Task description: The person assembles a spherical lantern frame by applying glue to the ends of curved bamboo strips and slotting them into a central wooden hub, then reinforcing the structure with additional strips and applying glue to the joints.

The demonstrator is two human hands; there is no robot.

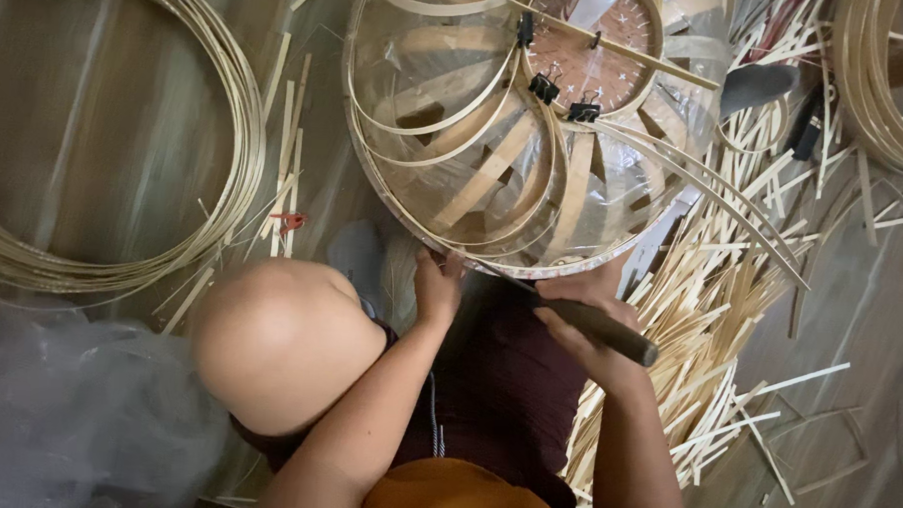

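- The round bamboo frame (495, 155) lies on the floor just ahead of the seated person, its near rim touching both of their hands. Curved bamboo strips fan across it from a ring near its far side, and a clear film seems to cover it.
- The left hand (437, 287) is curled over the near rim, fingers folded down on the edge and thumb side up; it grips the rim and nothing else.
- The right hand (589, 319) is closed tight around the dark handle of a knife (599, 327). The handle sticks out to the right past the fist, and the thin blade runs left along the underside of the rim, towards the left hand.
- Three black binder clips (545, 87) pinch the strips where they meet the ring.
- Inside the ring sits a reddish-brown disc (589, 48) with small pale marks.
- The person's bare knee (278, 343) is raised at the left, just beside the left forearm, and dark red cloth covers the lap.
- A heap of short cut bamboo slivers (699, 323) spreads over the floor to the right of the right hand.
- A big coil of thin bamboo strips (236, 166) lies well off to the left, with a few loose sticks beside it.
- Another coil (878, 89) shows at the top right corner.
- Crumpled clear plastic (76, 411) sits at the lower left.
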